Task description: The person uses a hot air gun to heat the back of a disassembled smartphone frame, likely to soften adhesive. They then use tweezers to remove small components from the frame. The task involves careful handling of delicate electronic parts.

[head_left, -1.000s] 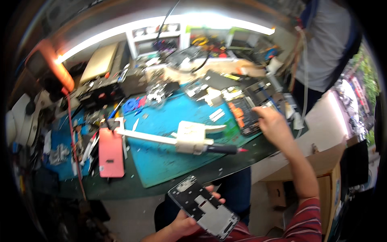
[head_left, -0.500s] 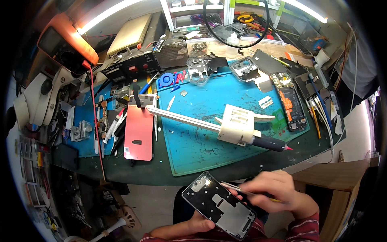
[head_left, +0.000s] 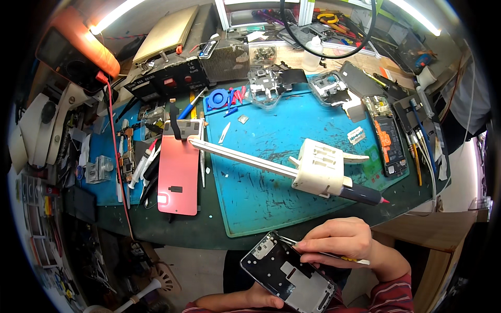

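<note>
Below the bench edge, a black phone frame (head_left: pixel 276 263) with a silver-grey recess and several small white spots lies tilted in my left hand (head_left: pixel 263 298). The left fingers are closed around its lower side, partly hidden under it. My right hand (head_left: pixel 339 241) pinches slim metal tweezers (head_left: pixel 334 254) whose tips rest at the frame's upper right edge. On the bench just beyond lies a white caulking-type dispensing gun (head_left: pixel 318 169) with a black tube and pink tip.
A blue mat (head_left: pixel 261 208) covers the bench. Left of the gun lies a pink phone-shaped panel (head_left: pixel 177 182). An opened phone (head_left: pixel 387 138) with orange parts lies at right, near a razor blade (head_left: pixel 356 135). A multimeter (head_left: pixel 73 57) stands at the far left.
My right hand has moved left and closer to the phone frame, bringing the tweezers to its upper right edge. The frame sits slightly lower in view; the whole view has shifted a little.
</note>
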A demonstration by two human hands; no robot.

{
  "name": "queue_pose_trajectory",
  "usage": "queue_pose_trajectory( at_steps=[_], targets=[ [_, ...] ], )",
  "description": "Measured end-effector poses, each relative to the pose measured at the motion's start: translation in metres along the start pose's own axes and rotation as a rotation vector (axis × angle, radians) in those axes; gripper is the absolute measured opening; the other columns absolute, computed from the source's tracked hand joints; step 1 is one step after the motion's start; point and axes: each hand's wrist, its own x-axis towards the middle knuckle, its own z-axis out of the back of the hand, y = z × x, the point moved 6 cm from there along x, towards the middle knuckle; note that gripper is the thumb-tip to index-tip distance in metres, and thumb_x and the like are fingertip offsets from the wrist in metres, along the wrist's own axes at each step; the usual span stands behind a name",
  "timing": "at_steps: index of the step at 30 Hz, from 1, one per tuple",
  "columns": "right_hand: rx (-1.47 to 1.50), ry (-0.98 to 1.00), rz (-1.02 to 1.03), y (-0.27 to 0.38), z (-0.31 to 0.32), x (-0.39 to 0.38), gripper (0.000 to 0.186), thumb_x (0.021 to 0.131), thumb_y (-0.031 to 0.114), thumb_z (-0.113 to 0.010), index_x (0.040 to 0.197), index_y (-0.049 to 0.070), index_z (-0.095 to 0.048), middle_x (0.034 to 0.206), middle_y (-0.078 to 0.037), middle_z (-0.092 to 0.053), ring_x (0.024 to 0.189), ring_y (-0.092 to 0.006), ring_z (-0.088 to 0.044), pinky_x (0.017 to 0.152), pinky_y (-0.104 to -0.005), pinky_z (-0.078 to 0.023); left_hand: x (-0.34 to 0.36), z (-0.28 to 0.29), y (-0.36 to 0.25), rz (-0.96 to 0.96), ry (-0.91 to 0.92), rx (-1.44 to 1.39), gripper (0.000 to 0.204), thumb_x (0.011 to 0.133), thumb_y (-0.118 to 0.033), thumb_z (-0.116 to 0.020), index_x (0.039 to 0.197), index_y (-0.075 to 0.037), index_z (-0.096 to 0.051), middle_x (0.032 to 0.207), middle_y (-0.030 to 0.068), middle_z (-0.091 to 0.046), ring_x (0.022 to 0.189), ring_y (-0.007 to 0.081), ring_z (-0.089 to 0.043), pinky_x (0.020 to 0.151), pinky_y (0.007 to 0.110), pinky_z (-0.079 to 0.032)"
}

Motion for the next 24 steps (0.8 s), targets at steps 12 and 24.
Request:
queue_pose_trajectory(
  at_steps=[12, 24],
  targets=[
    [-0.054, -0.004, -0.005, -0.001, -0.003, -0.001, 0.024, 0.075, 0.012, -0.083, 0.098, 0.006, -0.076, 0.085, -0.004, -0.071, 0.069, -0.0163, -0.068, 0.055, -0.0260, -0.054, -0.005, 0.005, 0.003, 0.018, 0.052, 0.114, 0.118, 0.064, -0.058, -0.087, 0.149, -0.003, -0.026, 0.146, 0.0145, -0.042, 0.139, 0.0274, -0.040, 0.116, 0.044, -0.033],
    [-0.090, -0.022, -0.003, 0.001, -0.004, 0.002, 0.022, 0.075, 0.007, -0.081, 0.097, 0.005, -0.075, 0.083, -0.004, -0.069, 0.068, -0.0156, -0.067, 0.054, -0.0257, -0.053, -0.005, -0.003, -0.005, -0.011, 0.042, 0.128, 0.115, 0.068, -0.055, -0.086, 0.149, -0.002, -0.025, 0.144, 0.0160, -0.044, 0.137, 0.0286, -0.043, 0.115, 0.045, -0.036]
  ],
)
